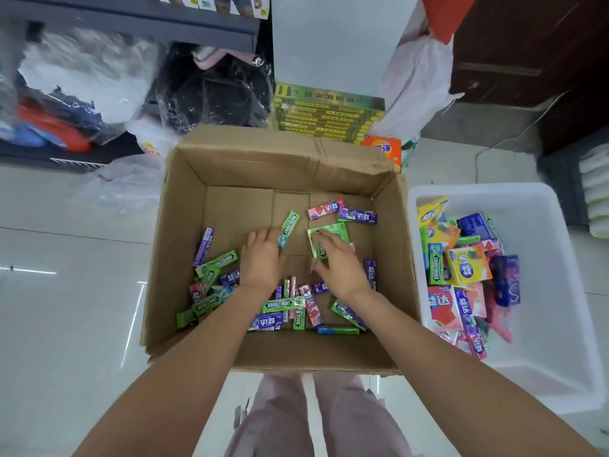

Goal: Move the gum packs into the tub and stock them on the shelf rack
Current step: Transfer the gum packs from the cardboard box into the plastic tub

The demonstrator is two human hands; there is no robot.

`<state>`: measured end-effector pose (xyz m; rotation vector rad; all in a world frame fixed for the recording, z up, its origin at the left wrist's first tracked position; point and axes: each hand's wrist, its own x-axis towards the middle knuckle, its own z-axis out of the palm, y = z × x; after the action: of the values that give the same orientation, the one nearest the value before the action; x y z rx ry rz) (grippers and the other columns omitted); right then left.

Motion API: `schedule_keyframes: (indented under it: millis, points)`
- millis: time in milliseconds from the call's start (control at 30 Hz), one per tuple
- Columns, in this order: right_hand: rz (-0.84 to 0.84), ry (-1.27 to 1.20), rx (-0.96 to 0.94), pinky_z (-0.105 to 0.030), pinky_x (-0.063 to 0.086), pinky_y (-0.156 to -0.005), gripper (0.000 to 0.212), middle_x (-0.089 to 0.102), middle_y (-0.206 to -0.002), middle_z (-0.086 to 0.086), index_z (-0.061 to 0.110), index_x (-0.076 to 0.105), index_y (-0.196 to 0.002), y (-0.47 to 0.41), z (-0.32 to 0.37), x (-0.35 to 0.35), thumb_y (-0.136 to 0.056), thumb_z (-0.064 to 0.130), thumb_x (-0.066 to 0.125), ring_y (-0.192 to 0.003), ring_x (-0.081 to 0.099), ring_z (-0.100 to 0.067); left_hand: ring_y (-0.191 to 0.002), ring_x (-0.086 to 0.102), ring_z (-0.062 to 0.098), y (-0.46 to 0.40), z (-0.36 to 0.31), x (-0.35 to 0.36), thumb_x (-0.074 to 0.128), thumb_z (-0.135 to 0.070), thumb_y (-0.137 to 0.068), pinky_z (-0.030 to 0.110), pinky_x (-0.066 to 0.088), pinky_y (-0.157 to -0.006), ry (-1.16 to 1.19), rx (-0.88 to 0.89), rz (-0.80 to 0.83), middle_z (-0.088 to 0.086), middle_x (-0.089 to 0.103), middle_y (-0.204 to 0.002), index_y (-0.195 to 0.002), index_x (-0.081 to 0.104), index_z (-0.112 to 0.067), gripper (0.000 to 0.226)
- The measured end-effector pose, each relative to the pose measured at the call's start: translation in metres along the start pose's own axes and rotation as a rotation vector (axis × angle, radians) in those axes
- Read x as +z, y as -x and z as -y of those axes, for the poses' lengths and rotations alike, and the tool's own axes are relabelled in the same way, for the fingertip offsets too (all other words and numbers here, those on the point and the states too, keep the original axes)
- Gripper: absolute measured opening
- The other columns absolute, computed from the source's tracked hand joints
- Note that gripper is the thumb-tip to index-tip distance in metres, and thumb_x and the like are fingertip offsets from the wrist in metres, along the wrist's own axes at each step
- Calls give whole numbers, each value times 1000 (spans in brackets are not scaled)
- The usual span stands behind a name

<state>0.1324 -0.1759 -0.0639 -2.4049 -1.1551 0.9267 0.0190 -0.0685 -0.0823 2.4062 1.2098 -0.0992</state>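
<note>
We see both hands down in box (184, 199) on floor. Left hand (262, 258) pinches green pack (289, 227), pack tilted, upper end free. Right hand (339, 262) curls over green packs (329, 237), gripping them near box middle. More loose packs (283, 305) lie scattered along box's near side and left. White tub (543, 374) sits just right of box, touching or nearly so, heap of mixed packs (461, 272) inside.
</note>
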Motion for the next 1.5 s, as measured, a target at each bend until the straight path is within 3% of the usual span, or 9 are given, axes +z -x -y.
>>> schedule_keyframes:
  millis: [100, 333, 467, 700, 867, 1167, 1333, 1400, 1500]
  points:
    - [-181, 168, 126, -36, 32, -108, 55, 31, -146, -6, 18, 36, -141, -6, -13, -3, -91, 22, 57, -131, 32, -24, -121, 41, 24, -12, -7, 0, 58, -19, -90, 35, 34, -97, 11, -44, -3, 6, 49, -131, -133, 44, -16, 45]
    - [-172, 48, 345, -43, 39, -98, 66, 37, -133, -16, 12, 33, -136, -18, -13, -4, -82, 21, 70, -124, 36, -32, -105, 56, 34, -25, -26, 4, 61, -6, -86, 36, 44, -84, 159, -164, 179, 21, 57, -115, -115, 52, 0, 31]
    - [-178, -84, 348, -35, 35, -98, 53, 47, -127, -15, 8, 46, -126, -27, -16, -5, -80, 13, 71, -120, 42, -30, -102, 60, 25, -19, -31, 2, 71, -15, -81, 27, 45, -82, 444, -304, 288, 11, 64, -110, -111, 57, -2, 36]
    - [-178, -304, 376, -28, 45, -84, 34, 64, -112, -13, 4, 60, -113, -28, -18, -13, -80, -2, 66, -103, 59, -24, -100, 60, 22, -17, -30, 1, 82, -13, -69, 35, 48, -92, 630, -421, 307, 9, 65, -109, -108, 57, -5, 47]
    - [-196, -400, 415, -23, 44, -81, 29, 67, -109, -12, 2, 62, -111, -25, -19, -18, -82, -3, 64, -101, 62, -21, -87, 56, 17, -15, -31, 1, 81, -10, -69, 25, 43, -78, 715, -460, 315, 10, 64, -101, -105, 60, -3, 43]
    - [-156, -486, 404, -22, 43, -89, 38, 66, -111, -10, 9, 57, -126, -13, -3, -19, -89, 3, 60, -107, 59, -19, -91, 66, 22, -3, -15, -13, 78, -13, -74, 38, 51, -90, 890, -456, 254, 8, 68, -100, -93, 55, -10, 30]
    - [-174, -381, 129, -28, 48, -91, 41, 66, -105, -8, 17, 54, -131, 9, 21, -37, -93, 1, 50, -95, 60, -16, -83, 68, 12, 16, -9, -50, 71, -12, -80, 16, 51, -69, 1043, -342, 296, 3, 68, -107, -107, 53, -15, 33]
    - [-202, -355, 54, -32, 51, -88, 43, 66, -99, -4, 21, 55, -130, 19, 32, -46, -93, 0, 49, -91, 61, -16, -90, 66, 11, 24, -13, -68, 69, -12, -82, 12, 48, -69, 1017, -227, 258, 0, 67, -110, -120, 47, -22, 45]
    - [-266, -351, -6, -24, 46, -85, 47, 61, -97, -3, 24, 47, -137, 34, 42, -66, -95, 4, 48, -89, 59, -14, -92, 65, 7, 33, -25, -93, 69, -11, -83, 13, 50, -77, 981, -43, 167, -3, 69, -104, -138, 35, -29, 67]
